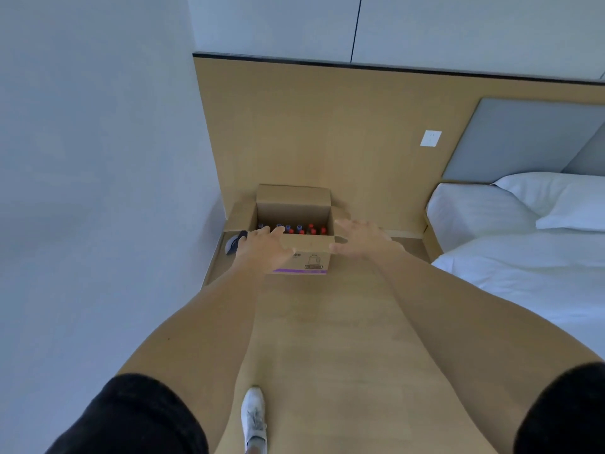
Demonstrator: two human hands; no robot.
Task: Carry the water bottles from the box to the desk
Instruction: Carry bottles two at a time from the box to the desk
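White shoe point(253, 417) on wood floor point(327, 339). Left hand point(265, 249) and right hand point(361, 239) outstretched, fingers spread, grasping nothing, over open cardboard box point(299, 253) of capped water bottles point(296, 229).

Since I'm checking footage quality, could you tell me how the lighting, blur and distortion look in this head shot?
Head view: soft, even, bluish light with no glare; wide-angle stretch swells the forearms at the bottom; the right hand is motion-blurred, the left hand sharper; caps in the box are small, and the bottles themselves can't be made out.
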